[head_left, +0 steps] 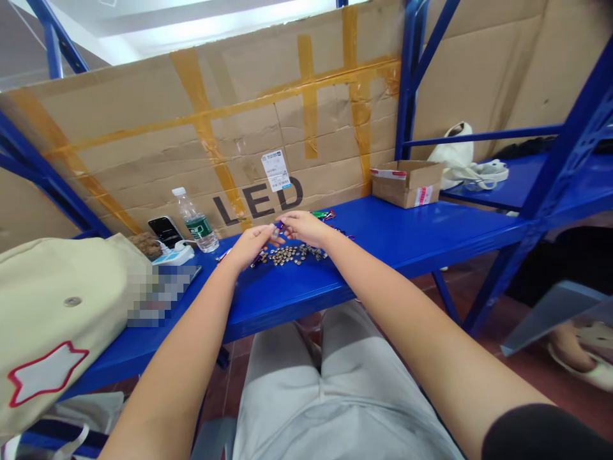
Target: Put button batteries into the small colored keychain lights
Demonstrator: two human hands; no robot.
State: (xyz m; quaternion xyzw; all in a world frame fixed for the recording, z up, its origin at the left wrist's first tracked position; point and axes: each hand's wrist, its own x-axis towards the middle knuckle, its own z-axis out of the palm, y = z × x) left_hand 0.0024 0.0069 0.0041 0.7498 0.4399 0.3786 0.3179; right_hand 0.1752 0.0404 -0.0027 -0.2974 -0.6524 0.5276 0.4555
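Note:
Over the blue table (383, 239), my left hand (255, 245) and my right hand (305, 228) meet with fingertips closed close together. Between them shows a small bluish-purple piece (280, 225), pinched by the right fingers; its kind is too small to make out. The left fingertips are closed beside it, and what they grip is partly hidden. Just below both hands lies a loose pile of small shiny metal pieces (286, 255), bronze and silver in colour. Behind my right wrist are green and red shiny strips (324, 215). More thin coloured pieces lie partly hidden beside my left hand.
On the left stand a cream bag (96, 275), a white power strip (175, 255), a phone (164, 231) and a water bottle (200, 225). An open cardboard box (412, 185) sits at the back right. A large cardboard sheet (143, 160) and blue posts (408, 83) bound the table.

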